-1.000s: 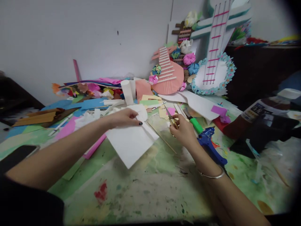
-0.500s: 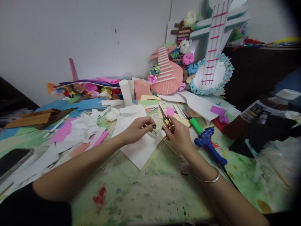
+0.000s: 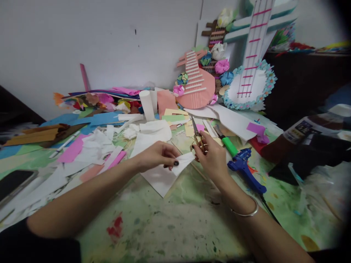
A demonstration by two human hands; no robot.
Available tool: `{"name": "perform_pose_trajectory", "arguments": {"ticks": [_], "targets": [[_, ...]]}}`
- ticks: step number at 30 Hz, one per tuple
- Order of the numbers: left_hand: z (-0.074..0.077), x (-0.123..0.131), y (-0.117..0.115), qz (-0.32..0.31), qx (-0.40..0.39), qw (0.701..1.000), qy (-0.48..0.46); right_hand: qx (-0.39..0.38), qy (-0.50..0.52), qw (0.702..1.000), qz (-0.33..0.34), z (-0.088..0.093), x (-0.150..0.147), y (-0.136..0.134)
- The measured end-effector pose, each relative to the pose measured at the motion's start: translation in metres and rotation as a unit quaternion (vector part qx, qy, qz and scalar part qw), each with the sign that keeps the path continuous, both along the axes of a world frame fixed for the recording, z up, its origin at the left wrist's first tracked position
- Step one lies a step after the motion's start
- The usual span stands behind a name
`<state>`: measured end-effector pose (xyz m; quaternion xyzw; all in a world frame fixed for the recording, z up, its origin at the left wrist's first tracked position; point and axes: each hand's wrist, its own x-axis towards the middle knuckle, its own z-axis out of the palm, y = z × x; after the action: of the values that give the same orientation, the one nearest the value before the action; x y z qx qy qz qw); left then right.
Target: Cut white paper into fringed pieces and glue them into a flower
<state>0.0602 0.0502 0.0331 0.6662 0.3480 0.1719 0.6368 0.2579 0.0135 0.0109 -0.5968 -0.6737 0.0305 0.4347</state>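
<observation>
Currently, the left hand [image 3: 159,156] pinches the strip [image 3: 184,163], which extends toward the right hand [image 3: 212,153], closed around scissors [image 3: 196,131]; uneven pull could tear the strip, or a wrist turn could nick it.

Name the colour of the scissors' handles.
The scissors' handles are gold-coloured; the head view shows them best.

Over the last second on my feed I've watched the bare left hand [image 3: 158,157] leave the far part of the flat white paper sheet [image 3: 157,180] and come nearer the bare right hand [image 3: 213,155], a small white paper piece [image 3: 184,163] now in its fingers.
</observation>
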Motion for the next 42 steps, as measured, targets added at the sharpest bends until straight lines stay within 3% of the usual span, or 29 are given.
{"name": "perform_pose_trajectory", "arguments": {"ticks": [3, 5, 6, 8, 10, 11, 14, 17, 18, 20, 23, 25, 28, 32, 35, 38, 40, 42], "targets": [[0.015, -0.023, 0.002, 0.018, 0.073, 0.993, 0.088, 0.010, -0.002, 1.000, 0.004, 0.002, -0.001, -0.003], [0.023, -0.042, 0.004, 0.037, 0.172, 0.970, 0.168, 0.015, 0.019, 1.000, 0.002, 0.001, 0.000, -0.005], [0.027, -0.053, 0.006, 0.069, 0.245, 0.942, 0.219, 0.013, 0.039, 0.999, 0.002, 0.001, 0.001, -0.005], [0.035, -0.079, 0.013, 0.152, 0.395, 0.836, 0.348, 0.008, 0.093, 0.996, 0.002, 0.000, 0.003, -0.004], [0.042, -0.107, 0.020, 0.181, 0.422, 0.728, 0.510, -0.001, 0.144, 0.989, 0.010, -0.001, 0.004, -0.003], [0.045, -0.120, 0.022, 0.179, 0.401, 0.693, 0.573, -0.007, 0.164, 0.986, 0.015, -0.001, 0.004, -0.003], [0.046, -0.143, 0.022, 0.223, 0.379, 0.653, 0.617, -0.026, 0.212, 0.976, 0.041, -0.001, 0.000, -0.004], [0.037, -0.135, 0.017, 0.215, 0.417, 0.676, 0.569, -0.050, 0.272, 0.958, 0.071, 0.002, -0.006, -0.005], [0.032, -0.126, 0.015, 0.190, 0.447, 0.708, 0.513, -0.058, 0.298, 0.949, 0.083, 0.003, -0.007, -0.005], [0.020, -0.103, 0.013, 0.156, 0.460, 0.743, 0.461, -0.078, 0.350, 0.927, 0.108, 0.006, -0.008, -0.005], [0.002, -0.068, 0.012, 0.118, 0.361, 0.828, 0.412, -0.119, 0.412, 0.891, 0.148, 0.009, -0.007, -0.002], [-0.009, -0.051, 0.012, 0.104, 0.330, 0.843, 0.412, -0.148, 0.437, 0.870, 0.175, 0.009, -0.006, -0.002], [-0.022, -0.039, 0.016, 0.106, 0.324, 0.843, 0.417, -0.182, 0.451, 0.846, 0.217, 0.011, -0.004, -0.005], [-0.029, -0.033, 0.023, 0.117, 0.286, 0.858, 0.410, -0.201, 0.455, 0.820, 0.282, 0.013, -0.005, -0.009], [-0.030, -0.032, 0.025, 0.093, 0.257, 0.897, 0.348, -0.210, 0.442, 0.845, 0.219, 0.010, -0.004, -0.006], [-0.027, -0.034, 0.023, 0.087, 0.206, 0.954, 0.202, -0.223, 0.414, 0.871, 0.141, 0.005, -0.002, 0.000], [-0.022, -0.036, 0.020, 0.092, 0.133, 0.983, 0.089, -0.238, 0.417, 0.868, 0.127, 0.003, -0.002, 0.002], [-0.016, -0.037, 0.017, 0.102, 0.064, 0.993, 0.023, -0.254, 0.425, 0.859, 0.129, 0.002, -0.003, 0.001]]}}
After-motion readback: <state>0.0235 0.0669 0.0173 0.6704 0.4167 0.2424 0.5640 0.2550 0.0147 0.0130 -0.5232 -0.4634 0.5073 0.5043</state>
